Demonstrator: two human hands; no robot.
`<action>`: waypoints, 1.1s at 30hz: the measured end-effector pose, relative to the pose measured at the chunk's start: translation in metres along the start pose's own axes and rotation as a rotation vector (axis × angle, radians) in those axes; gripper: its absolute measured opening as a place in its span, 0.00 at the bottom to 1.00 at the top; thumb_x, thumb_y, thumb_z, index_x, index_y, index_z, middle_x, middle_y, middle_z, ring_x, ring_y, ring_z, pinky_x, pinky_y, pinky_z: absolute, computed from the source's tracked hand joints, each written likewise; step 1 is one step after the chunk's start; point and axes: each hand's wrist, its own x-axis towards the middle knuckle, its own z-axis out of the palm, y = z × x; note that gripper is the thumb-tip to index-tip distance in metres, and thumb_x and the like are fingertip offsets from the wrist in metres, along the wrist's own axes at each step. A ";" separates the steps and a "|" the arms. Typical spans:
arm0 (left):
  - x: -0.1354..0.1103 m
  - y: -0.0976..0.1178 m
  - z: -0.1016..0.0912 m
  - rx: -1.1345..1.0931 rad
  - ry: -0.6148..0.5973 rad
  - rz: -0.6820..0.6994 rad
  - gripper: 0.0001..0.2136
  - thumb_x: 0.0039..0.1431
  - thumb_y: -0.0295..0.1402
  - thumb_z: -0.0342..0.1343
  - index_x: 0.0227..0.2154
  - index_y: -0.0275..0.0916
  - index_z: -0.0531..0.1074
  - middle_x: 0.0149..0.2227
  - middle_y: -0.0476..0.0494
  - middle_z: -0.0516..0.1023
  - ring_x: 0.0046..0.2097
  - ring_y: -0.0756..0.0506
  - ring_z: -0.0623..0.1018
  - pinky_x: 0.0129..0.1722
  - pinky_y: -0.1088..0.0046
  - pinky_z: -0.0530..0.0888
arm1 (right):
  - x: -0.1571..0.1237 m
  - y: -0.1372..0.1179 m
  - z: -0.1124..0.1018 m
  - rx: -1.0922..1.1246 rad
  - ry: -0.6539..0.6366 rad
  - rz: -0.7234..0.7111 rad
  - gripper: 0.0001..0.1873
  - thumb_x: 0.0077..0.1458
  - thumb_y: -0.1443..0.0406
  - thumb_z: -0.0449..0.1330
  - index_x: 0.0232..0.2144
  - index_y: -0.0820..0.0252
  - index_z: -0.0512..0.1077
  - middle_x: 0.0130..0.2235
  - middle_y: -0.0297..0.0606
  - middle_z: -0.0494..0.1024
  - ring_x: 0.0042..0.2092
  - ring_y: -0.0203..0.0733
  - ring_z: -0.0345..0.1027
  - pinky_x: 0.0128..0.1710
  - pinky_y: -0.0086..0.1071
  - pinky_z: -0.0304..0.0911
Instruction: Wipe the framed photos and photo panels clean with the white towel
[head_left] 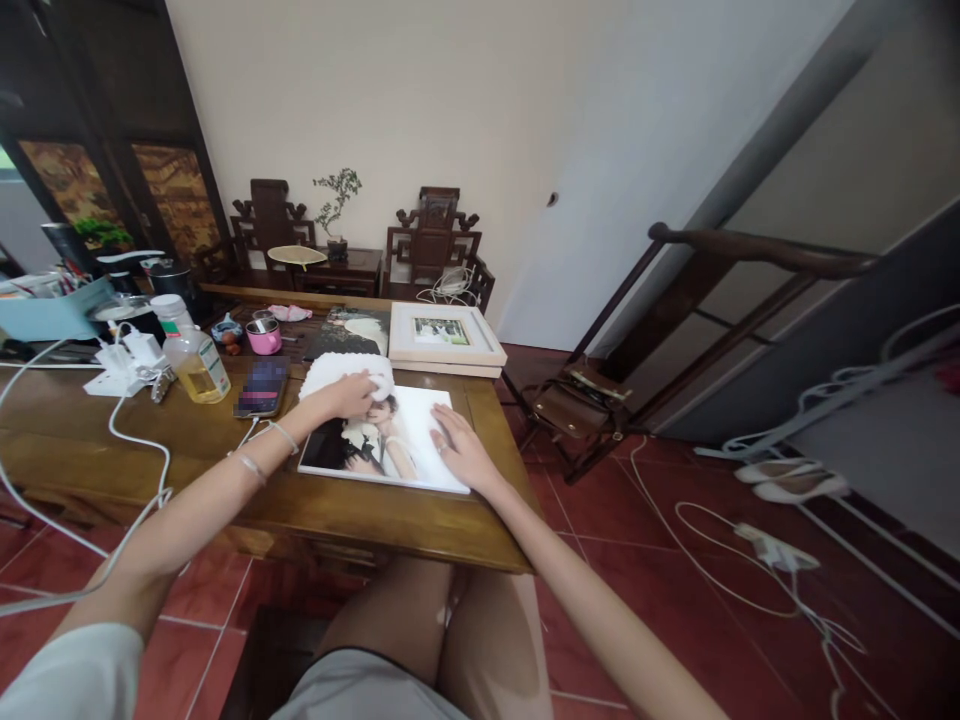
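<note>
A photo print on a white panel [420, 450] lies flat on the brown wooden table, showing a posed portrait. On its upper left part sits a fluffy white cloth [330, 372], which reaches past the panel's far edge. My left hand [352, 393] presses on this cloth with its fingers curled into it. Flat on the right side of the panel rests my right hand [456, 445], fingers stretched out and holding nothing. Just left of the panel is a phone [262, 388] with its screen lit and a white cable plugged in.
Behind the panel are a white-framed picture [480, 352] and a dark print [349, 328]. Leftward stand a pink cup [264, 337], a bottle of yellow liquid [199, 365], a power strip [124, 365] with cables and a blue box [56, 310]. A wooden chair [637, 340] stands right.
</note>
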 end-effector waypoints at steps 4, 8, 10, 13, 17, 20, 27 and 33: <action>-0.009 0.014 0.004 0.040 -0.078 -0.038 0.15 0.57 0.18 0.43 0.42 0.31 0.72 0.62 0.35 0.60 0.62 0.34 0.58 0.56 0.50 0.62 | 0.000 0.000 0.000 -0.024 -0.008 -0.001 0.23 0.58 0.61 0.49 0.55 0.61 0.66 0.60 0.47 0.65 0.63 0.49 0.53 0.63 0.50 0.49; -0.053 0.061 0.009 0.072 -0.160 0.022 0.16 0.53 0.19 0.46 0.43 0.30 0.72 0.65 0.33 0.51 0.65 0.28 0.49 0.56 0.40 0.58 | 0.000 -0.001 0.001 -0.024 -0.004 0.000 0.24 0.58 0.61 0.49 0.55 0.62 0.66 0.60 0.47 0.64 0.63 0.49 0.52 0.63 0.50 0.49; -0.080 0.085 0.013 0.081 -0.172 0.062 0.18 0.52 0.19 0.46 0.44 0.32 0.72 0.66 0.35 0.49 0.66 0.28 0.48 0.57 0.40 0.57 | -0.001 -0.002 0.001 -0.013 0.003 0.002 0.23 0.58 0.62 0.49 0.55 0.60 0.65 0.60 0.45 0.64 0.63 0.49 0.52 0.63 0.51 0.49; -0.110 0.109 0.014 0.075 -0.166 0.138 0.17 0.50 0.20 0.47 0.42 0.35 0.73 0.67 0.39 0.47 0.66 0.31 0.47 0.59 0.44 0.57 | -0.001 -0.004 0.000 -0.017 0.002 0.010 0.24 0.58 0.62 0.49 0.55 0.61 0.66 0.60 0.46 0.64 0.63 0.49 0.52 0.63 0.51 0.49; -0.100 0.107 0.009 0.070 -0.173 0.115 0.16 0.53 0.21 0.46 0.43 0.34 0.73 0.66 0.37 0.50 0.65 0.31 0.51 0.58 0.44 0.59 | -0.001 -0.004 0.000 -0.030 -0.008 0.021 0.24 0.59 0.61 0.49 0.55 0.63 0.66 0.60 0.48 0.64 0.63 0.49 0.52 0.63 0.50 0.48; -0.063 0.087 0.004 0.083 -0.191 0.068 0.16 0.56 0.22 0.44 0.44 0.33 0.72 0.65 0.36 0.53 0.65 0.32 0.53 0.56 0.45 0.61 | -0.001 -0.003 0.000 -0.028 -0.004 0.018 0.24 0.59 0.61 0.49 0.55 0.62 0.66 0.60 0.47 0.64 0.63 0.49 0.52 0.63 0.50 0.48; 0.018 0.036 0.024 0.128 -0.125 0.035 0.17 0.60 0.23 0.43 0.48 0.32 0.69 0.66 0.36 0.50 0.66 0.35 0.49 0.58 0.43 0.55 | 0.000 0.001 0.001 -0.055 -0.017 -0.004 0.24 0.59 0.61 0.48 0.54 0.66 0.66 0.60 0.50 0.65 0.63 0.50 0.53 0.63 0.50 0.50; 0.017 0.044 0.033 0.181 -0.032 0.042 0.17 0.60 0.24 0.43 0.48 0.32 0.70 0.63 0.33 0.56 0.64 0.35 0.54 0.57 0.44 0.57 | 0.001 0.002 0.002 -0.030 -0.003 -0.015 0.23 0.58 0.62 0.50 0.54 0.60 0.66 0.59 0.47 0.65 0.62 0.50 0.54 0.62 0.52 0.50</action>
